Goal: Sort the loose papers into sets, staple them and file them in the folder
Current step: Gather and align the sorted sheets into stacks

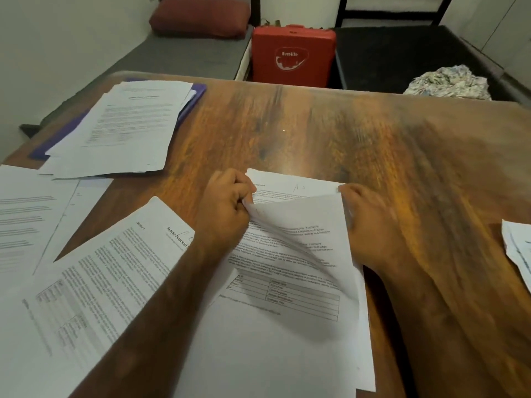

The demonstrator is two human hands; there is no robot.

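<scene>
At the near edge of the bench (316, 124), directly before the person, lies a set of printed papers (273, 354), squared roughly upright to the viewer. Its top sheet (304, 225) is raised at the far end and curls back toward the person, exposing the text and table on the page beneath.

Left hand (227, 205): fingers curled, pinching the far left corner of the top sheet. Right hand (365, 214): blurred, fingers closed on the far right corner of the same sheet. Both forearms cross the near papers.

Just left of the set, partly under the left forearm, a tilted printed page (115, 268) headed "Sample Financial" lies flat. Further left, at the bench edge, more loose sheets (26, 219) overlap one another.

At the far left corner of the bench a purple folder (198, 93) lies flat, with a loose pile of papers (129, 124) spread over it and overhanging its near side. Only the folder's edges show.

At the right edge of the bench a few more sheets (517, 248) are partly in view, well apart from the set.

Beyond the bench: a red case (293, 56) standing upright, a dark red cushion (201, 17), and a crumpled patterned cloth (451, 81) on a dark surface.
</scene>
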